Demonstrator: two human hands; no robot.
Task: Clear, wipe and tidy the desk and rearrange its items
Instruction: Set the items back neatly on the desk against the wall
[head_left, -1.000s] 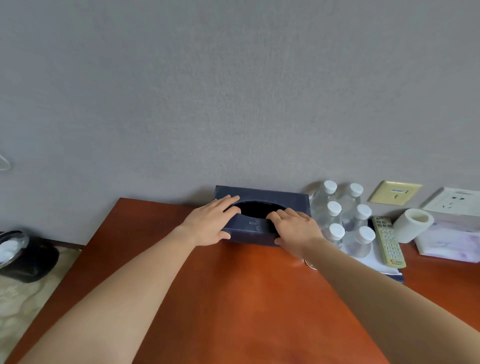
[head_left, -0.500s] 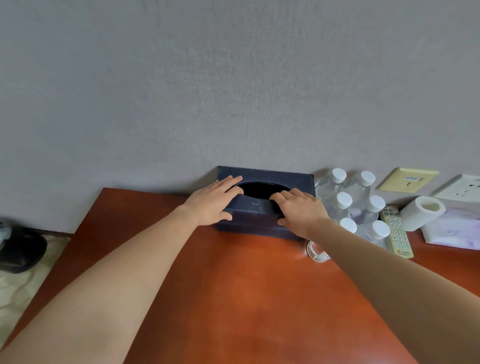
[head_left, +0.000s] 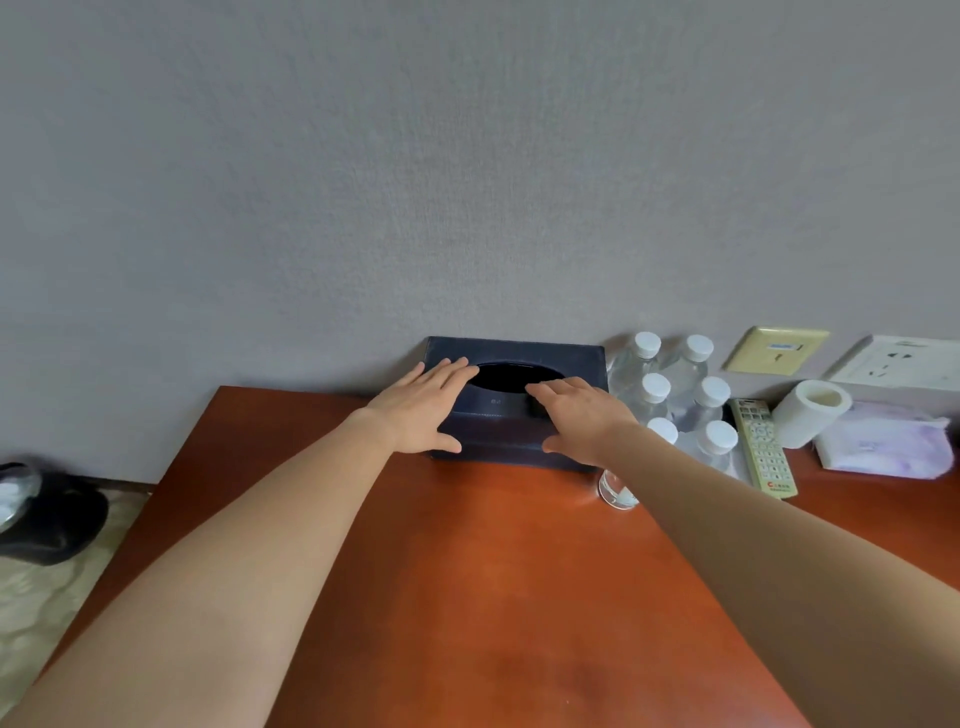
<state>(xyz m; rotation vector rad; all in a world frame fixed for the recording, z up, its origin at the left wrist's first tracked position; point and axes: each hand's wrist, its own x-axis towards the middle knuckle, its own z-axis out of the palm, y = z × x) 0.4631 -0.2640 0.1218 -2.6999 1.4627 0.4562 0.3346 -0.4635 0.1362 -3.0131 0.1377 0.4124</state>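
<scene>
Against the grey wall (head_left: 467, 182) on the desk (head_left: 467, 571) sat the dark tissue box (head_left: 498, 441), left hand (head_left: 423, 402) and right hand (head_left: 582, 415) spread flat on its lid. A rightward shove could topple the glass (head_left: 615, 491) by that wrist — or the water bottles (head_left: 680, 395).

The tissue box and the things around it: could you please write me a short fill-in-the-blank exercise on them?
1. The left hand and the right hand lie flat on the dark blue tissue box, which stands against the ___.
2. Right of the box stand ___ water bottles with white caps.
3. A clear glass stands on the desk, partly hidden by the ___ forearm.

Missing words: wall; six; right.
</scene>
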